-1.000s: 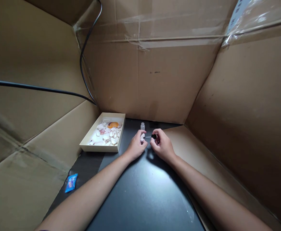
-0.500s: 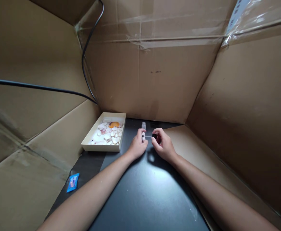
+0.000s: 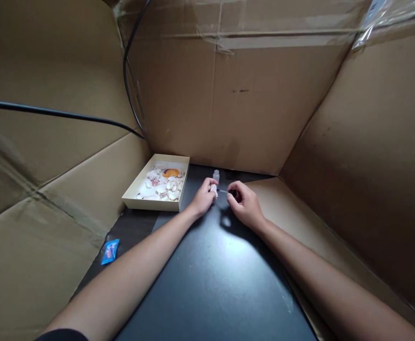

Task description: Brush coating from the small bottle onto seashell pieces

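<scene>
Between its thumb and fingers, my left hand (image 3: 203, 200) pinches a small whitish, ridged shell (image 3: 213, 188). My right hand (image 3: 246, 204) is closed on the black cap (image 3: 232, 192) of a brush applicator. A thin pale stem (image 3: 223, 191) runs from that cap leftward, its dark tip at or very close to the shell; contact cannot be made out. Just behind my left fingers stands a small clear bottle (image 3: 216, 175), upright and uncapped. To the left, a shallow cream box (image 3: 152, 204) holds several white shells (image 3: 172, 194) and one orange piece (image 3: 171, 173).
A blue packet (image 3: 110, 251) lies on the dark strip left of my left forearm. Cardboard walls (image 3: 214, 113) enclose the dark tabletop (image 3: 200, 284). Flat cardboard (image 3: 275, 203) lies along the right. A black cable (image 3: 61, 113) crosses the left wall.
The view has shifted slightly, so everything sits a little higher in the picture. The brush tip has moved slightly against the shell. Both hands keep their hold.
</scene>
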`<move>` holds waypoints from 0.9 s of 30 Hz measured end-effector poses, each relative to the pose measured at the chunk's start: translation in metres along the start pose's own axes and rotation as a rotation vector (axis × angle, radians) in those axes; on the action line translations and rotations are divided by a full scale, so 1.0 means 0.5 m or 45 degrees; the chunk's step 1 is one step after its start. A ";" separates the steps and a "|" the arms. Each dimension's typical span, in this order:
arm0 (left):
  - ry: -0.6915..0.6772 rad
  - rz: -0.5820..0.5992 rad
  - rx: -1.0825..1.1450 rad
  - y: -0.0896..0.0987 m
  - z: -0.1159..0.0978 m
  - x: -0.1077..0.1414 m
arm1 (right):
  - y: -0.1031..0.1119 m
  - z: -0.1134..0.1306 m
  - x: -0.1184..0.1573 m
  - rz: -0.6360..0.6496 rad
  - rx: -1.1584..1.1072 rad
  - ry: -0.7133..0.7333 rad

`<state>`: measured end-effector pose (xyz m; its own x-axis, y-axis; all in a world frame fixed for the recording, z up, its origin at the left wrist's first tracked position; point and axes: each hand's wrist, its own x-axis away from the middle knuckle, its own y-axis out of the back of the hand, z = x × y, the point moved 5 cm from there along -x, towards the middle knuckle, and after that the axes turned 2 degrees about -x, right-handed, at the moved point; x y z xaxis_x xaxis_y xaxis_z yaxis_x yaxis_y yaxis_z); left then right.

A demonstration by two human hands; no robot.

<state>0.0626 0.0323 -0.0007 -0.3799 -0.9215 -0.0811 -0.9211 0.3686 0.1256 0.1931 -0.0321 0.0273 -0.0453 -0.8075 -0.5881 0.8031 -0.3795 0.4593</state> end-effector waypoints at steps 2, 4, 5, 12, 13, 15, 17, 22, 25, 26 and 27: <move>0.038 0.090 0.091 -0.001 0.000 -0.001 | -0.001 0.004 0.001 0.036 -0.057 0.031; 0.048 0.140 0.154 0.002 -0.004 -0.001 | -0.004 0.006 0.002 0.086 -0.087 0.052; 0.059 0.160 0.192 0.004 -0.006 0.000 | -0.005 0.005 0.002 0.094 -0.076 0.041; 0.070 0.223 0.380 0.014 -0.020 0.005 | 0.005 0.010 0.001 -0.015 -0.066 0.092; 0.071 0.207 0.397 0.016 -0.020 0.005 | 0.004 0.013 0.001 -0.013 -0.088 0.122; 0.082 0.166 0.440 0.019 -0.017 0.005 | -0.001 0.017 0.002 0.019 -0.088 0.139; 0.092 0.132 0.481 0.021 -0.014 0.003 | -0.007 0.017 0.002 0.053 -0.033 0.117; 0.088 0.074 0.474 0.021 -0.008 -0.002 | -0.004 0.016 0.003 -0.044 0.008 0.100; 0.106 0.063 0.490 0.020 -0.008 -0.003 | -0.005 0.016 0.005 -0.034 -0.049 0.089; 0.109 0.050 0.502 0.021 -0.008 -0.002 | -0.006 0.015 0.005 -0.028 -0.041 0.071; 0.110 0.043 0.518 0.022 -0.008 -0.002 | -0.006 0.013 0.006 -0.029 -0.026 0.050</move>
<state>0.0531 0.0369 0.0049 -0.4177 -0.9086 0.0021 -0.8735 0.4010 -0.2759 0.1866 -0.0360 0.0284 -0.0404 -0.7801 -0.6243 0.8142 -0.3879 0.4320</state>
